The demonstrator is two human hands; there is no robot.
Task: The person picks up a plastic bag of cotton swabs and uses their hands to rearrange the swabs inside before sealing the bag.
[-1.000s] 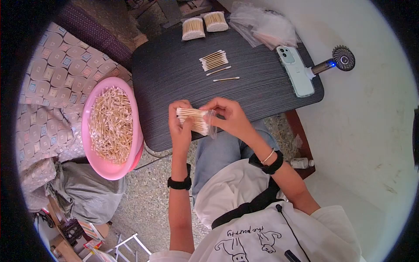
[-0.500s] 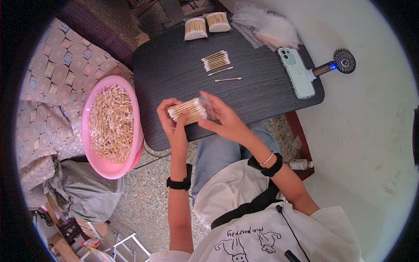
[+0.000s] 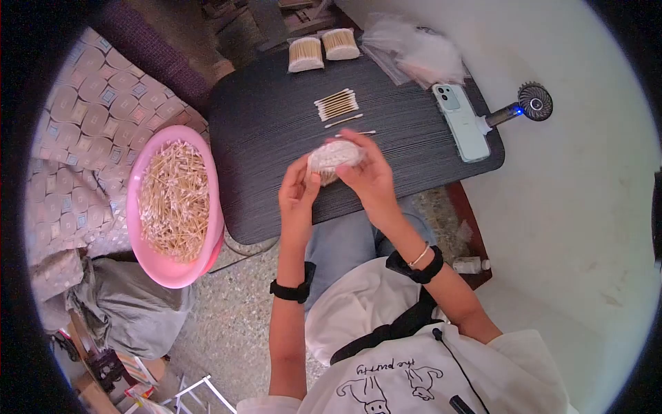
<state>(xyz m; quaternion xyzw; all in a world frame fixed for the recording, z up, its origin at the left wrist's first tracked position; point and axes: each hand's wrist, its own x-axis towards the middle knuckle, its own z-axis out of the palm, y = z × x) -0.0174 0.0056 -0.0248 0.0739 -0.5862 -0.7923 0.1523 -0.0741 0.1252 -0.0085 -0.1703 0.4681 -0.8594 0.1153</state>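
Observation:
A bundle of cotton swabs (image 3: 336, 156) in a clear plastic bag is held between my two hands above the near part of the dark table. Its white cotton tips face up toward me. My left hand (image 3: 301, 185) grips the bundle from the left, thumb on the near side. From the right, my right hand (image 3: 367, 171) closes round the bag, its fingers over the far side. Just beyond lie a small row of swabs (image 3: 337, 105) and two loose swabs (image 3: 343, 121), one partly behind my right fingers.
Two filled swab packs (image 3: 305, 54) stand at the table's (image 3: 255, 138) far edge. Beside them are empty clear bags (image 3: 420, 52), then a phone (image 3: 462, 124) and a small fan (image 3: 534, 101). A pink basin (image 3: 216, 207) full of loose swabs stands left of the table.
The swab bundle has been turned from lying sideways to tips facing up. Both hands have moved right with it, and the right fingers have closed round the bag.

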